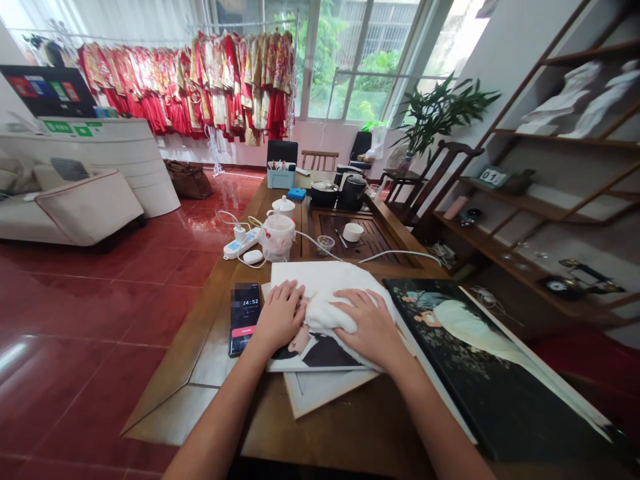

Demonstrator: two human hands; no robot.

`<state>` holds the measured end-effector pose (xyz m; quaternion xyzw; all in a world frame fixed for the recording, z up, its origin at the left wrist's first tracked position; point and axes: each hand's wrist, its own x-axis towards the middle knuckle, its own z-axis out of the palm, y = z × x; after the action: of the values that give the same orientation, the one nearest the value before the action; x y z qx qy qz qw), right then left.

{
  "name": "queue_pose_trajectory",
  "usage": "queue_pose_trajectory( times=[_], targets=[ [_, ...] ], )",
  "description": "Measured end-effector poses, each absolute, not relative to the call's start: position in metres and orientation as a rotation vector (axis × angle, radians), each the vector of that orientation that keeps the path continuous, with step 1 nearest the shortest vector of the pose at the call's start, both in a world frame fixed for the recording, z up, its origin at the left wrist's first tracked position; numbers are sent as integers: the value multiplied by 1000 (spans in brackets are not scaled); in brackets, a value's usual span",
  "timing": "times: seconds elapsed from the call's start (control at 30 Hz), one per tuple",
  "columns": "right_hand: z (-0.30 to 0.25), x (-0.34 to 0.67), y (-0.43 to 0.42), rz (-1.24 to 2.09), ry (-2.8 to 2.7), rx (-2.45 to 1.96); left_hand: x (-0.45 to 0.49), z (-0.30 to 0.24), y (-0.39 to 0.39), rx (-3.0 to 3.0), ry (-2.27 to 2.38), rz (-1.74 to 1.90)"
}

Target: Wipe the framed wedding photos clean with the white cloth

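Note:
A white cloth [325,287] lies over a photo print [320,357] on the wooden table [370,427]. My right hand [367,327] presses flat on a bunched part of the cloth, fingers stretched out. My left hand [281,313] rests flat on the print's left edge beside the cloth, fingers spread. Under the print lies a second board [320,390]. A large dark photo print [490,373] lies to the right.
A phone [245,317] showing a timer lies left of my left hand. Beyond are a power strip [241,243], a white teapot [278,233], a tea tray [360,233] with a cup and kettles. Shelves stand right; a sofa and red garments fill the left.

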<state>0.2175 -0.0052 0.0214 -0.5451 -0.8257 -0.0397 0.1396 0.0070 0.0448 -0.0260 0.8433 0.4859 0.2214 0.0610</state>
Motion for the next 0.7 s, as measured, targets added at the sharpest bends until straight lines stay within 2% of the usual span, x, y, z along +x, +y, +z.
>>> queue_pose_trajectory(
  times=[0.17, 0.47, 0.7],
  targets=[
    [18, 216, -10, -175, -2373, -1584, 7, -25, 44, 2548, 1475, 675],
    [13, 215, -71, -203, -2383, -1498, 7, -22, 43, 2527, 1465, 675],
    [8, 224, -35, -221, -2308, -1537, 6, -23, 43, 2529, 1452, 686]
  ],
)
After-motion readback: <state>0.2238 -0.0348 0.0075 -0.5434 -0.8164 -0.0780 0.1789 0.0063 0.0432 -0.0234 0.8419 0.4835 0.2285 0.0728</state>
